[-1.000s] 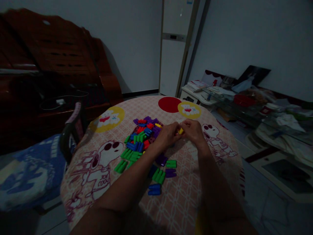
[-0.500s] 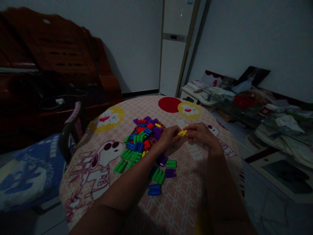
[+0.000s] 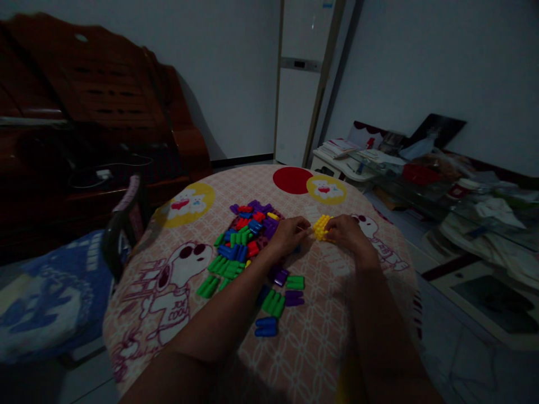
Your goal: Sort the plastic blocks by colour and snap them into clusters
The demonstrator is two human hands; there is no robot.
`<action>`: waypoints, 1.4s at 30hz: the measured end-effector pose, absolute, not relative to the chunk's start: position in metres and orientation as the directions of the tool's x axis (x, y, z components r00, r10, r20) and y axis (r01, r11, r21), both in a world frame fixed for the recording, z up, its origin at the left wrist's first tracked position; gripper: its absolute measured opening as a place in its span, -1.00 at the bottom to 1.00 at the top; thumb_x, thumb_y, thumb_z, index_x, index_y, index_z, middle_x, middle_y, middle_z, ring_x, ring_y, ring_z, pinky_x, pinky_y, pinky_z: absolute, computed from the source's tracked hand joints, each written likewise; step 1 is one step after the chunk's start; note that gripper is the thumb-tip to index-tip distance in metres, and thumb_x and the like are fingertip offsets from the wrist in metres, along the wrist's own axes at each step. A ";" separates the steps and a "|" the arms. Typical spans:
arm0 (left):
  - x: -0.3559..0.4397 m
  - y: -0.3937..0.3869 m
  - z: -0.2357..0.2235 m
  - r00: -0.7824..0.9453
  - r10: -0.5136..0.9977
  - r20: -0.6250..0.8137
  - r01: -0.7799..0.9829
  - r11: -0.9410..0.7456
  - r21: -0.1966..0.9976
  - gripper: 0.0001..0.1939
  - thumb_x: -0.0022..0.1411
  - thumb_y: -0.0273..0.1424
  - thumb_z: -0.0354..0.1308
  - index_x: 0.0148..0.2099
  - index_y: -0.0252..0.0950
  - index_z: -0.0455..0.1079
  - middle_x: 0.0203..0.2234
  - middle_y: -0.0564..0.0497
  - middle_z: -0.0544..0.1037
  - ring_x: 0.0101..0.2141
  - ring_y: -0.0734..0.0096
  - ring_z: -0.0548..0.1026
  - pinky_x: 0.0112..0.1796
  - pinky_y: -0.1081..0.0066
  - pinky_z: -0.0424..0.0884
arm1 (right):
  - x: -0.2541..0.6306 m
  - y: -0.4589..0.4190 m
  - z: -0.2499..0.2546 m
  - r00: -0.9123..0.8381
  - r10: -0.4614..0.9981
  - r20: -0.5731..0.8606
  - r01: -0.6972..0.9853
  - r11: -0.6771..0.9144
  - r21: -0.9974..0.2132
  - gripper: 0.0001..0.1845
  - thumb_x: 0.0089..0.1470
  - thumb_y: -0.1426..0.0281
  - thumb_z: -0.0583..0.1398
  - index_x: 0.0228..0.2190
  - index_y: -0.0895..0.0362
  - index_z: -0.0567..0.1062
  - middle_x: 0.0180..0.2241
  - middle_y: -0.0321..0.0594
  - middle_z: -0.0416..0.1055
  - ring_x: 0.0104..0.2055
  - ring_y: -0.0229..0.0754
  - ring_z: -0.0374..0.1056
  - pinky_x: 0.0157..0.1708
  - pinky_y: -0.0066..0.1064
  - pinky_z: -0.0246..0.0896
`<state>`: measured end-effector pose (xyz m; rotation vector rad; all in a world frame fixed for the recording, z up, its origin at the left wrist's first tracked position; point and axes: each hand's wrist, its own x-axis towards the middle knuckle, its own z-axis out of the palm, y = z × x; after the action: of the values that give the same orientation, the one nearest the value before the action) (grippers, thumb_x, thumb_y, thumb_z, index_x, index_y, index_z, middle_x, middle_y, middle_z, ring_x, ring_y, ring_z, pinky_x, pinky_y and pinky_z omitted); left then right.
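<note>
A cluster of joined yellow toy building pieces (image 3: 321, 226) sits between my hands over the tablecloth. My right hand (image 3: 347, 233) has its fingertips closed on the cluster's right side. Just left of it is my left hand (image 3: 288, 235), with bent fingers a little apart and a small gap to the yellow pieces; nothing shows in it. Beyond my left wrist lies a loose pile of blue (image 3: 238, 252), red (image 3: 252, 248), green (image 3: 229, 268) and purple pieces (image 3: 270, 227). My left forearm hides part of the pile.
The round table has a patterned cloth (image 3: 320, 336). Nearer me lie a green piece (image 3: 273, 303), a purple piece (image 3: 293, 298) and a blue piece (image 3: 265, 326). A chair (image 3: 122, 224) stands left; a cluttered glass-topped table (image 3: 387, 174) is on the right.
My left hand has come off the yellow pieces and its fingers have loosened. The yellow cluster, now more in sight, has shifted slightly right with my right hand on it.
</note>
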<state>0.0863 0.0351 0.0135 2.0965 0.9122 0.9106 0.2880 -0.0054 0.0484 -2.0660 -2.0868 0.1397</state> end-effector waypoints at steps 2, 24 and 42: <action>0.086 0.034 0.015 0.519 0.794 0.316 0.335 -0.529 0.780 -0.87 0.21 -0.43 0.20 -0.20 -0.34 0.51 -0.32 -0.04 0.66 -0.35 0.39 0.59 -0.28 0.45 0.47 | 0.288 -0.004 0.044 0.030 0.996 0.081 0.979 -0.013 -0.202 -0.82 -0.06 0.48 0.29 -0.35 0.13 0.67 -0.26 -0.09 0.62 -0.21 -0.10 0.48 -0.27 -0.41 0.21; -0.034 0.064 0.081 0.326 0.902 0.283 0.683 -0.431 0.589 -0.82 0.05 -0.40 0.23 -0.27 -0.27 0.59 -0.50 -0.01 0.62 -0.42 0.31 0.57 -0.37 0.43 0.39 | 0.250 -0.008 0.056 -0.130 0.977 0.171 0.827 0.202 -0.525 -0.94 -0.03 0.52 0.27 -0.44 0.14 0.57 -0.46 -0.26 0.51 -0.36 -0.20 0.39 -0.35 -0.44 0.14; -0.069 0.063 0.089 -0.076 0.927 0.368 0.526 -0.277 0.805 -0.80 0.09 -0.36 0.19 -0.26 -0.36 0.54 -0.52 -0.03 0.60 -0.55 0.41 0.55 -0.51 0.51 0.42 | 0.126 -0.040 -0.004 -0.690 0.708 0.146 0.663 0.701 -0.264 -0.63 0.13 0.35 0.32 -0.02 0.11 0.47 -0.07 -0.07 0.41 0.01 -0.01 0.31 0.06 -0.17 0.17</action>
<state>-0.0692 0.0627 0.0894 1.7920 1.5612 1.3069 0.1260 -0.0402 -0.0043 -1.0962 -2.6734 0.2787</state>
